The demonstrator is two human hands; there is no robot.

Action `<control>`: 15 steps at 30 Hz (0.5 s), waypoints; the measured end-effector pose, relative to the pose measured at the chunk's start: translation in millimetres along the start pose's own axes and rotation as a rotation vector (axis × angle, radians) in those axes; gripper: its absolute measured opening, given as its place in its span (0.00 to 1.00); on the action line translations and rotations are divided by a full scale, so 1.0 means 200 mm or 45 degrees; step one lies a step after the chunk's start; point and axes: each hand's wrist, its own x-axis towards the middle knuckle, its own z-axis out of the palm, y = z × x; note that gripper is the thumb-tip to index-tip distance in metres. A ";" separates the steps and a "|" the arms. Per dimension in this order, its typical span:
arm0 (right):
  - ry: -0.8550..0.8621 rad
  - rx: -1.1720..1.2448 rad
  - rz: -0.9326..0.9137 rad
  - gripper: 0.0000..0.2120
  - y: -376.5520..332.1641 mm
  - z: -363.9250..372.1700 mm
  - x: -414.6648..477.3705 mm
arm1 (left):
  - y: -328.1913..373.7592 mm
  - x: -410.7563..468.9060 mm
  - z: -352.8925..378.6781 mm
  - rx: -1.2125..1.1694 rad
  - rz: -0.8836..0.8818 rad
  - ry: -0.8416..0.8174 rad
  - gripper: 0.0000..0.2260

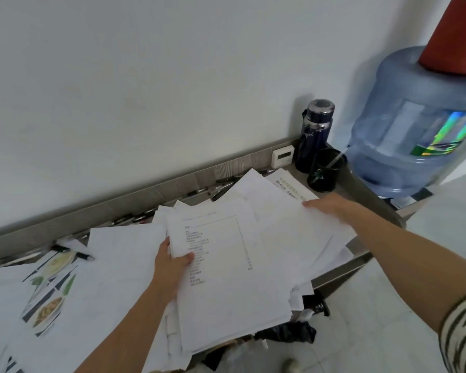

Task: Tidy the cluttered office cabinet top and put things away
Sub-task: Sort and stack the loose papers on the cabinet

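We looked down on a long grey cabinet top (366,189) crossing the frame from lower left to centre right, ending beside a large translucent blue water jug (414,135) capped by a red cone-shaped cover (457,36) at upper right. Most of the surface lay under a loose sprawl of white paper sheets (293,230) at centre, some overhanging the front edge.

On top sat a thick sheaf of printed white pages (226,278), jutting past the front edge at lower centre. The left hand (170,265) gripped its left edge, thumb on the top page and fingers out of sight beneath. The right hand (326,204), well apart at centre right, lay flat with straight fingers on the far sheets.

In our judgement the sheaf was the risk. Held by one edge, its unsquared pages could fan out and slide to the floor. Sweeping the right-hand sheets inward could also drag hidden items along.

A colour food leaflet (51,286) lay at lower left. At the right end a dark blue steel flask (316,133) stood against the wall, a black mesh pen cup (324,170) just in front of it and near the right hand, close enough to be knocked. A small white wall display (281,156) sat beside the flask. Dark pens (135,218) lined the back ledge, partly buried, and a black marker (73,251) lay at left.
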 end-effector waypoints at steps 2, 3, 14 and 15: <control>-0.049 0.083 -0.016 0.26 0.00 0.00 0.02 | 0.00 0.01 0.00 0.004 0.000 0.012 0.32; -0.053 0.134 -0.040 0.24 -0.01 -0.01 0.02 | 0.00 0.01 0.01 0.012 0.004 0.012 0.32; 0.059 -0.061 -0.607 0.13 -0.23 -0.09 -0.17 | 0.01 -0.02 0.01 -0.002 0.010 0.002 0.31; 0.130 -0.155 -0.687 0.12 -0.27 -0.13 -0.21 | 0.01 -0.03 0.01 -0.010 0.002 -0.002 0.32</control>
